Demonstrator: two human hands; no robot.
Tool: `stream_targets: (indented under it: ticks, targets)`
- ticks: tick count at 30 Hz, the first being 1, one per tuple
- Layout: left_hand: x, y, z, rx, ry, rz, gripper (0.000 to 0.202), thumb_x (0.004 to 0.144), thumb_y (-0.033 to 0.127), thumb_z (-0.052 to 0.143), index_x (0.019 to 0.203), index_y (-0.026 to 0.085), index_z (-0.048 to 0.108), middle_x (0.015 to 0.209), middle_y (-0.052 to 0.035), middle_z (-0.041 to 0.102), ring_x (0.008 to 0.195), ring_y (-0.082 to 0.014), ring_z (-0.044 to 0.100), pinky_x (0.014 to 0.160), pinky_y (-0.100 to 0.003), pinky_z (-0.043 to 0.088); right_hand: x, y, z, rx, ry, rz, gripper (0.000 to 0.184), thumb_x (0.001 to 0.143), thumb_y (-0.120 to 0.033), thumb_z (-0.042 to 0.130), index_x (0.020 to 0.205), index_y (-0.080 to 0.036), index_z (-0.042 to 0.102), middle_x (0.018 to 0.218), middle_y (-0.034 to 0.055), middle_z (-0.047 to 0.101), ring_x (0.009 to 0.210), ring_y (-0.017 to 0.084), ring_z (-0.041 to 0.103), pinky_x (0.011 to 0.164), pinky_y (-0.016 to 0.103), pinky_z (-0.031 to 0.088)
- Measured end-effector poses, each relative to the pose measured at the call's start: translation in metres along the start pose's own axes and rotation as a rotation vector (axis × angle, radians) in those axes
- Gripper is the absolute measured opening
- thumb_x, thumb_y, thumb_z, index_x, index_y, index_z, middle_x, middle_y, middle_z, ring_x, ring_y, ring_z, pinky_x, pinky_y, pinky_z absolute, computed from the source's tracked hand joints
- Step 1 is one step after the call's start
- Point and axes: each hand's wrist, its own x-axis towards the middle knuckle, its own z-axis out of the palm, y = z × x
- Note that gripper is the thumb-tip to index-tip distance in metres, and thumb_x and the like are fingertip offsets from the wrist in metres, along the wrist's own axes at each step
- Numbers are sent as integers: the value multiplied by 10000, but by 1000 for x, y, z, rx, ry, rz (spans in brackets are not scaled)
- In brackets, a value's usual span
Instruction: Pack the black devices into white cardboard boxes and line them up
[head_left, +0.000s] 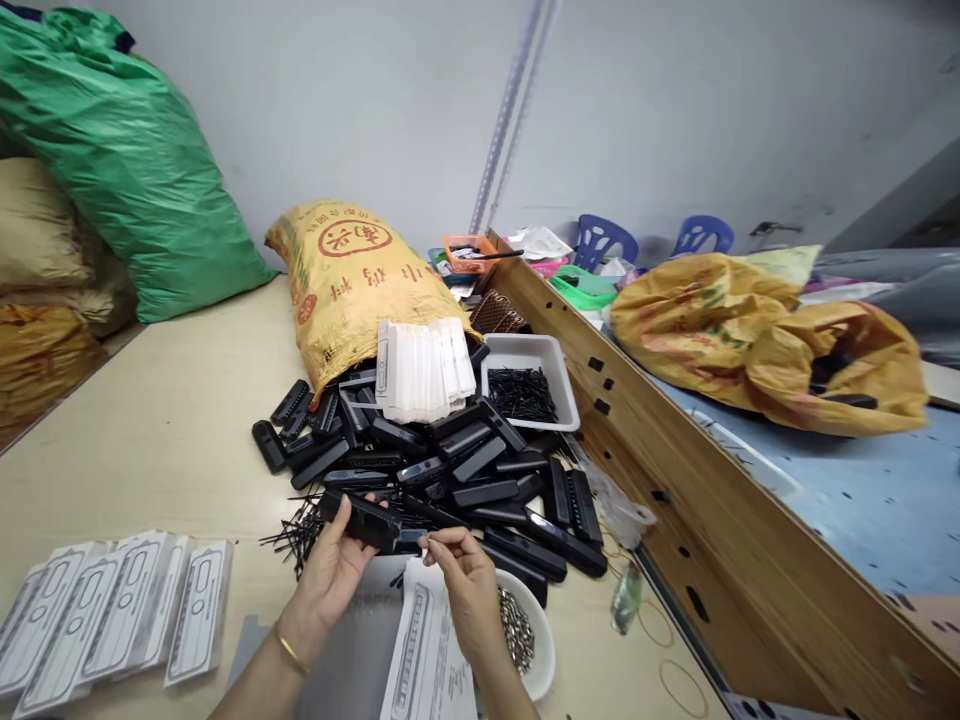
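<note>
My left hand (334, 570) is wrapped round a long black plastic case (364, 522), tilted over the pile. Close to its right end, my right hand (469, 595) pinches with thumb and forefinger; what lies between the fingertips is too small to name. Below the hands are a grey tray (352, 640) and a printed sheet (411, 650). A white bowl (548, 655) of small shiny metal pieces (517, 628) sits beside my right wrist. Many similar black cases (480, 460) lie heaped just beyond, with thin black strips (296, 530) left of them.
A yellow sack (360, 290) lies behind the heap, with a stack of white cards (424, 370) before it. A white bin (566, 385) holds black strips. Packaged cards (124, 610) lie at left. A wooden partition (637, 440) bounds the table's right side. A green sack (127, 170) stands back left.
</note>
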Motion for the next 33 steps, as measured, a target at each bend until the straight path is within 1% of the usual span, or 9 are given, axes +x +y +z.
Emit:
stream_targets:
  ticks: [3, 6, 14, 19, 23, 26, 29, 31, 33]
  targets:
    - [-2, 0, 2, -40, -24, -23, 217, 887, 188, 467, 1036, 72, 576, 999, -129, 668, 969, -206, 630, 882, -341, 512, -1, -4, 20, -200, 47, -193, 94, 815, -280, 579, 799, -192, 609, 832, 40, 623, 820, 176, 567, 770, 303, 426]
    - [-4, -1, -1, -59, -41, -37, 229, 890, 194, 462, 1040, 67, 581, 1028, -142, 659, 990, -201, 621, 903, -336, 501, -4, -5, 33, -349, 66, -351, 79, 827, -223, 556, 766, -198, 598, 859, 34, 600, 849, 174, 558, 764, 290, 422]
    - [-2, -6, -7, -39, -57, 4, 223, 872, 170, 493, 1072, 109, 570, 1089, -138, 638, 1028, -201, 606, 934, -357, 484, -10, 1, 39, -433, 112, -445, 90, 865, -183, 503, 794, -199, 557, 812, 18, 569, 782, 149, 548, 698, 266, 430]
    - [-10, -3, -6, 31, -74, 120, 339, 850, 166, 533, 1187, 193, 502, 1098, -107, 638, 1036, -217, 606, 914, -383, 494, -9, -7, 32, -603, 19, -547, 128, 882, -169, 460, 796, -200, 550, 791, 30, 568, 756, 156, 533, 676, 276, 422]
    - [-13, -3, -6, 121, -73, 226, 467, 817, 180, 587, 1247, 281, 434, 1070, -68, 652, 1002, -235, 625, 860, -412, 519, -6, -8, 32, -642, -80, -516, 133, 870, -203, 482, 762, -214, 559, 752, 26, 576, 718, 163, 543, 648, 278, 427]
    - [-10, -4, -4, 95, -13, 168, 376, 842, 197, 552, 1209, 220, 471, 1030, -90, 665, 977, -218, 637, 868, -392, 515, -7, 0, 44, -554, -9, -465, 134, 868, -223, 489, 755, -221, 561, 743, 24, 587, 702, 161, 559, 641, 281, 443]
    - [-15, 6, -2, 68, 26, 149, 298, 863, 180, 511, 1161, 166, 508, 996, -105, 670, 959, -208, 642, 876, -375, 510, -11, 11, 55, -475, 64, -486, 135, 879, -224, 467, 847, -222, 598, 817, 50, 617, 786, 180, 582, 702, 313, 467]
    - [-28, 17, -6, 76, -25, 219, 309, 848, 174, 528, 1156, 207, 518, 1026, -84, 664, 994, -222, 627, 894, -404, 497, -14, 14, 51, -462, 24, -478, 154, 873, -235, 483, 954, -224, 614, 917, 69, 634, 871, 196, 588, 763, 337, 473]
    - [-43, 23, -19, 138, -133, 326, 346, 787, 148, 601, 1107, 271, 554, 1071, -48, 654, 1072, -249, 583, 942, -448, 458, -15, 14, 35, -477, 21, -429, 222, 867, -257, 500, 1068, -227, 590, 1000, 76, 634, 918, 205, 587, 794, 348, 471]
